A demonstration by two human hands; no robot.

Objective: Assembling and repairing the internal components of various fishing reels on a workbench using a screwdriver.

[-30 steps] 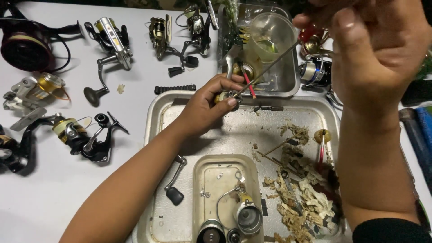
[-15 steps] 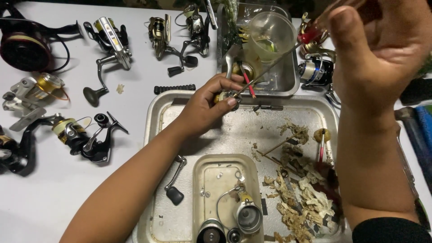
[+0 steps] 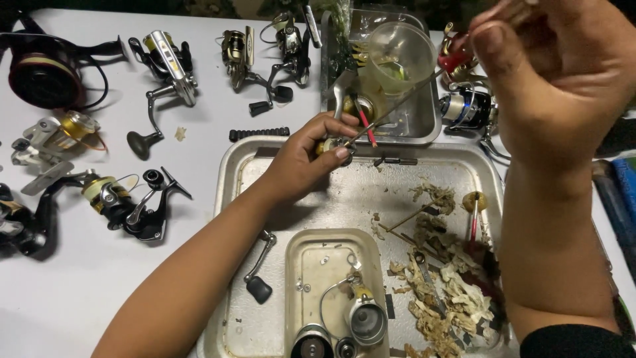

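The left hand [image 3: 311, 156] stays pinched on a small reel part [image 3: 333, 144] above the large metal tray [image 3: 228, 192]. The right hand [image 3: 563, 86], fingers closed on a thin rod [image 3: 397, 106] running down to that part, has risen slightly, so the probing continues.

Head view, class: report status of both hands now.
Left hand pinches small reel part. Right hand raised, holding thin rod. Rod tip at part; plastic cup behind.

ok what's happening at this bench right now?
A person is working on fishing reel parts over a large metal tray. The left hand pinches a small reel part while the right hand, raised high, holds a thin rod reaching down to it. Several fishing reels lie on the white table.
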